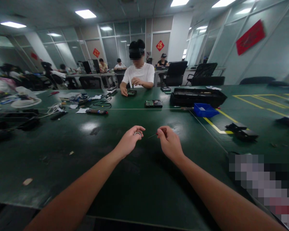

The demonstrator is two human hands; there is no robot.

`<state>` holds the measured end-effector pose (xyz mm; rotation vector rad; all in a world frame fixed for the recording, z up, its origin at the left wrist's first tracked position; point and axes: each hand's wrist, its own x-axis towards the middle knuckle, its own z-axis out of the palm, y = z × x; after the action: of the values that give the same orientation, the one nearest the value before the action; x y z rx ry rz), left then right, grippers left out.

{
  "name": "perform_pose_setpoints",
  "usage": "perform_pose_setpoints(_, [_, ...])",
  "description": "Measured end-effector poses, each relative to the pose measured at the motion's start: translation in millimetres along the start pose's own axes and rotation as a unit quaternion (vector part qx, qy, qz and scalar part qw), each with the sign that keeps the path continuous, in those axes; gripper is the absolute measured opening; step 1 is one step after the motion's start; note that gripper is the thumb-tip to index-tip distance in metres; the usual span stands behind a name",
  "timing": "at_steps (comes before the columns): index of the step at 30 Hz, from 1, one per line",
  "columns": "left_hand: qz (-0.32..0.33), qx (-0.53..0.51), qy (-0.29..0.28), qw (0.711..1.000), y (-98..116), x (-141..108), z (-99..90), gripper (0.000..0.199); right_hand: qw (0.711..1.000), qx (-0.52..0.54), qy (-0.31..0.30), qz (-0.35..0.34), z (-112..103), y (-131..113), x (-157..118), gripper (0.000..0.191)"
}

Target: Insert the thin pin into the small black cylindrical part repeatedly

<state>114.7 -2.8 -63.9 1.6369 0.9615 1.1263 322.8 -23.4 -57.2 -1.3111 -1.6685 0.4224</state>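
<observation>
Over the middle of the green table (125, 199), my left hand (129, 141) is closed with curled fingers around a silver ring (137, 133). Facing it across a small gap is my right hand (170, 141), pinching a small screwdriver (152, 136). Its thin shaft points left toward the left hand, and a bit of red shows at the fingertips. The rest of its handle is hidden in the hand. Beyond both hands lies a hard drive (153, 103) with its green circuit board showing.
Opposite sits a co-worker (138, 75) working on another drive (131, 93). At right stand a long black tray (197, 98), a blue bin (205, 110) and black blocks (243, 132). Cables (103, 102) and a dark cylindrical tool (96, 111) lie at left.
</observation>
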Motion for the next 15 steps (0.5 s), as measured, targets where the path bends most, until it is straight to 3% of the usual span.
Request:
perform_pose_setpoints(4, [0.028, 0.174, -0.019, 0.984, -19, -7, 3.1, 0.046, 1.000, 0.000, -0.022, -0.006, 1, -4, -2, 0.024])
perform_pose_setpoints(10, [0.083, 0.216, -0.029, 0.972, -37, -2, -16.1, 0.031, 0.998, -0.009, -0.069, 0.008, 1, -9, -2, 0.030])
perform_pose_setpoints(15, [0.058, 0.254, -0.024, 0.965, -42, 0, -21.4, 0.041, 0.996, 0.059, -0.056, 0.048, 1, -6, -2, 0.029])
